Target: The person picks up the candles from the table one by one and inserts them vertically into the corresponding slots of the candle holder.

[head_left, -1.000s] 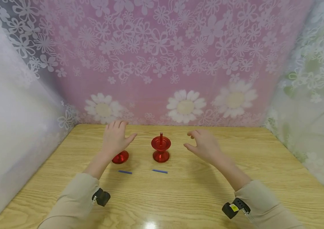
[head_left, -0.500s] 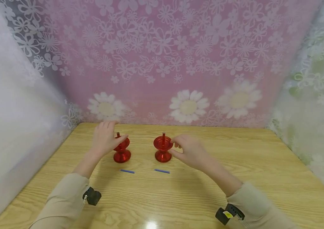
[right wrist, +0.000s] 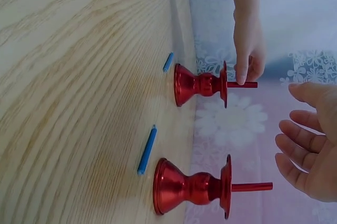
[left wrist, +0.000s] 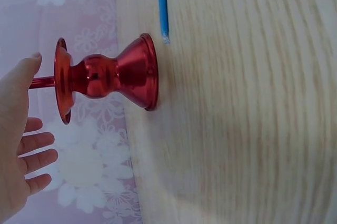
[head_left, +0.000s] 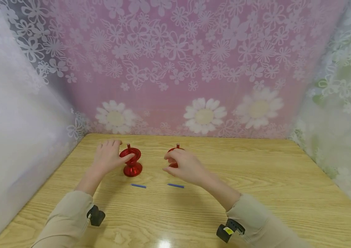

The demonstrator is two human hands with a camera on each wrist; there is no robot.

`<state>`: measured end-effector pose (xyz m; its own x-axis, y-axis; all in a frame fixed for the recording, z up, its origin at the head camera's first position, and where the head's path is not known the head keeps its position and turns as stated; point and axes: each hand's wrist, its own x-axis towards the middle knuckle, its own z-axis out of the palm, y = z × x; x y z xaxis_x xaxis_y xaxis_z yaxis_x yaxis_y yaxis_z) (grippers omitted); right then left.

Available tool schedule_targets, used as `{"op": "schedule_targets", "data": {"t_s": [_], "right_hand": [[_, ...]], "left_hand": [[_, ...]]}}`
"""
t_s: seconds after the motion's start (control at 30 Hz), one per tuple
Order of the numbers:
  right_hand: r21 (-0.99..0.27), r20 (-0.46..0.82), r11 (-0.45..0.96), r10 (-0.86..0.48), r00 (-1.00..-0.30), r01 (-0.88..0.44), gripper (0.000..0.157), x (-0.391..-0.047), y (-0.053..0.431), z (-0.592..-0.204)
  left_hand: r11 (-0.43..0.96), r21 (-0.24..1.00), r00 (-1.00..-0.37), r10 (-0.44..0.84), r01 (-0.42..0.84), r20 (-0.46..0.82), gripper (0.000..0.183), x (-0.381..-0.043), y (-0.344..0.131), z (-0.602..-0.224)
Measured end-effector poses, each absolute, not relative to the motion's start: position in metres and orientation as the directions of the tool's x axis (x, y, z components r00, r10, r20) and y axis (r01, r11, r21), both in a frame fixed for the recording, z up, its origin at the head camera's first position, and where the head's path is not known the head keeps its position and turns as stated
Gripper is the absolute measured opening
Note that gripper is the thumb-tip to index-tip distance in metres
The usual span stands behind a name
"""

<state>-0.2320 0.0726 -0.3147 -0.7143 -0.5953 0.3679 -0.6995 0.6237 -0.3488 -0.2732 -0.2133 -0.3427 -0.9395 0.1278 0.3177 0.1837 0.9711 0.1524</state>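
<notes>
Two shiny red candle holders stand upright on the wooden table, each with a thin stem rising from its dish. My left hand [head_left: 106,157] hovers at the left candle holder [head_left: 133,169], thumb stretched across its dish in the head view. The left wrist view has the thumb beside the stem; contact I cannot tell. In front of the right candle holder [right wrist: 199,188] is my right hand [head_left: 186,166], fingers loosely bent; the right wrist view leaves a gap between them. Nearer me lie a blue candle [head_left: 138,186] on the left and another blue candle [head_left: 175,185] on the right.
The wooden table [head_left: 274,179] ends at a pink flowered curtain [head_left: 163,103] behind the candle holders. White patterned cloth [head_left: 17,113] hangs along the left side, and a green-and-white floral cloth [head_left: 342,117] along the right. Each wrist carries a small black camera.
My right hand has moved left, from apart to in front of the right candle holder. My left hand has drawn left and slightly down, uncovering more of the left candle holder. The blue candles stay put.
</notes>
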Motion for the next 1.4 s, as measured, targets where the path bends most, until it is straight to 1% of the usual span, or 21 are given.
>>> {"op": "schedule_targets", "data": {"t_s": [0.13, 0.27, 0.6, 0.87, 1.13, 1.23, 1.4], "right_hand": [[-0.38, 0.319, 0.623, -0.605, -0.729, -0.684, 0.028, -0.235, 0.062, -0.316], [-0.419, 0.262, 0.623, -0.613, -0.745, -0.661, 0.031, -0.237, 0.053, -0.318], [-0.497, 0.171, 0.618, -0.618, -0.767, -0.609, 0.03, -0.249, 0.035, -0.331], [-0.547, 0.198, 0.579, -0.612, -0.765, -0.605, 0.026, -0.259, 0.018, -0.348], [-0.613, 0.127, 0.585, -0.589, -0.798, -0.53, 0.025, -0.268, -0.001, -0.367], [-0.603, 0.128, 0.589, -0.595, -0.794, -0.538, 0.024, -0.269, -0.006, -0.373], [-0.538, 0.103, 0.644, -0.59, -0.801, -0.544, 0.022, -0.269, -0.015, -0.378]], "left_hand": [[0.975, 0.118, -0.948, 0.15, 0.19, 0.281, 0.076, -0.274, -0.215, -0.347], [0.975, 0.088, -0.945, 0.17, 0.202, 0.28, 0.075, -0.272, -0.216, -0.35], [0.972, 0.037, -0.935, 0.21, 0.23, 0.287, 0.061, -0.273, -0.218, -0.354], [0.969, 0.049, -0.934, 0.22, 0.243, 0.28, 0.063, -0.271, -0.219, -0.351], [0.965, 0.058, -0.937, 0.232, 0.255, 0.261, 0.061, -0.271, -0.219, -0.351], [0.963, 0.049, -0.935, 0.244, 0.265, 0.259, 0.06, -0.27, -0.22, -0.35], [0.96, 0.036, -0.93, 0.258, 0.277, 0.261, 0.058, -0.269, -0.222, -0.349]]}}
